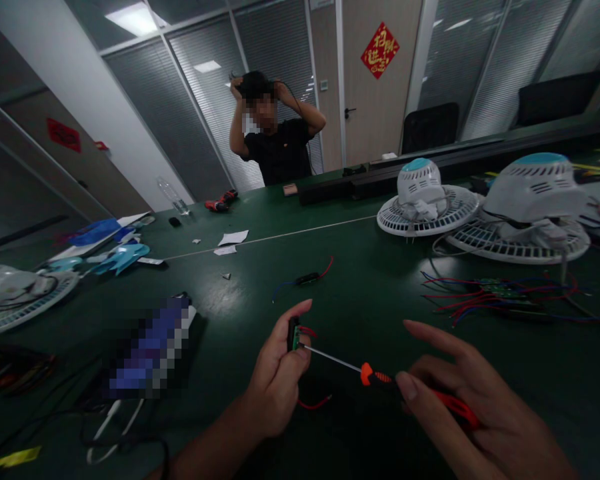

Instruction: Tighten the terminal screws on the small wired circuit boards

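Observation:
Between the thumb and fingers of my left hand [280,377] is a small circuit board [294,335] with a black part on it and red wires. My right hand [460,400] grips a screwdriver [375,375] with a red and black handle. Its thin metal shaft points left, and the tip meets the edge of the board near the wires. The right index finger stretches out above the handle. A loose red wire [316,404] shows below my left hand. Just beyond my hands, another small board [307,278] with red and blue wires lies on the green table [260,293].
White fan housings [427,213] stand at the right, behind a bundle of wired boards [495,290]. At the left lie a phone-like device [150,350], blue fan blades [123,258] and another fan part [25,300]. Across the table, a person [280,143] raises both hands to the head.

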### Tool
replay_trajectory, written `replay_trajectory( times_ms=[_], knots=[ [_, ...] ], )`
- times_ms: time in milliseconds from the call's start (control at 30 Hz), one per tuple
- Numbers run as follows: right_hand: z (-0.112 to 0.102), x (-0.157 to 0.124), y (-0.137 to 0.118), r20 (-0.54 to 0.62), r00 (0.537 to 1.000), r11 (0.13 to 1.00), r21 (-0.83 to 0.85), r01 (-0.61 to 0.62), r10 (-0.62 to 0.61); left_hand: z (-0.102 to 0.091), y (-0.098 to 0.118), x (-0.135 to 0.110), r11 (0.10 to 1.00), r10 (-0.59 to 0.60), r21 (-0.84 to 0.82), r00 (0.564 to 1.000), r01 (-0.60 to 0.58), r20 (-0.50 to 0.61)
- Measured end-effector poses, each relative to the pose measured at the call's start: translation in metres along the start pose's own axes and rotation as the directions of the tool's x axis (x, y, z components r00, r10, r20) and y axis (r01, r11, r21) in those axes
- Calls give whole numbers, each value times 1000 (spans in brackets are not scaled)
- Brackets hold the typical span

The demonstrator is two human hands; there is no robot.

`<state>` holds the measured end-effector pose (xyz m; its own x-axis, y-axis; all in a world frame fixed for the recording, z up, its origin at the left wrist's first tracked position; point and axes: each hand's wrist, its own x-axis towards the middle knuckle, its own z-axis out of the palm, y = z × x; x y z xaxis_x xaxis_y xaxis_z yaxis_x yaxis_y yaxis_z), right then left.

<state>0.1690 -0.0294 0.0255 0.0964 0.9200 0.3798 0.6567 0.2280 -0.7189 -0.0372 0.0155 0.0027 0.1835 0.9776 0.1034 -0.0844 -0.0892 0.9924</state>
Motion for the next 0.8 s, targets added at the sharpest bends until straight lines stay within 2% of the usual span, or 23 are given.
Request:
replay_trajectory(
  times_ms=[200, 367, 433, 600, 800],
  knots=[
    [0, 1, -1, 22, 999, 999, 6, -37, 36, 1, 0, -2, 997, 12, 81, 1000, -10, -24],
    [-4, 6, -4, 186, 978, 987, 112, -112, 90, 1, 2, -1, 998, 1, 63, 999, 1, -33],
    [-6, 7, -5, 212, 975, 985, 139, -102, 71, 1, 2, -1, 999, 1, 52, 1000, 1, -25],
    [-7, 7, -5, 168, 986, 991, 132, -9, -14, 1, 0, -1, 999, -3, 49, 1000, 4, -21],
    [1, 3, 0, 23, 999, 999, 25, -35, 35, 2, 2, -1, 1000, -13, 27, 1000, 14, -6]
  ],
)
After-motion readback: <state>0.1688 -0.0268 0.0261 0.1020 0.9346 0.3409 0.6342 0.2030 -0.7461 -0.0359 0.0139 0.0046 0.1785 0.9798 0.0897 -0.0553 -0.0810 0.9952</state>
